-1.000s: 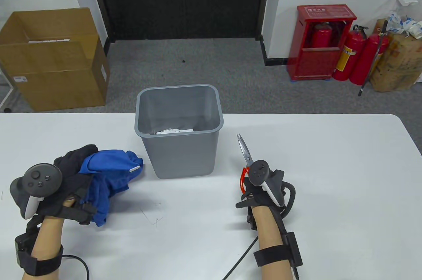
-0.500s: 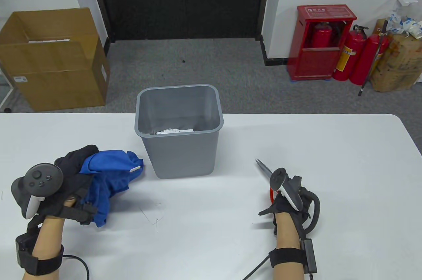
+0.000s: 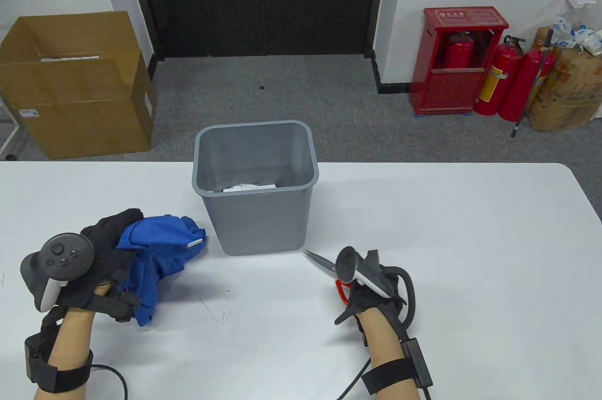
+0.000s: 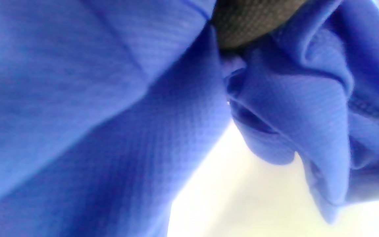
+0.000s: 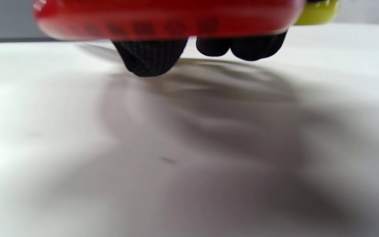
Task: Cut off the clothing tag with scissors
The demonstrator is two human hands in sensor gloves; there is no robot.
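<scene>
While fingers (image 5: 150, 61) hook scissors (image 3: 324, 262), blades point left.

The right hand (image 3: 371, 284) has swung the scissors (image 3: 324, 262) from pointing at twelve o'clock to about ten o'clock, lowering them toward the counter (image 3: 470, 240), blade tips now just beside the bin (image 3: 256, 221).

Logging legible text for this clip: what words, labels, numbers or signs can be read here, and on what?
None can be read.
Red fire cabinet: characters along its top, too small.
Cardboard box: white sticker with print, too small.
Scissors: dark characters on the red handle, blurred.
Blue garment: its white tag shows no readable print.
</scene>
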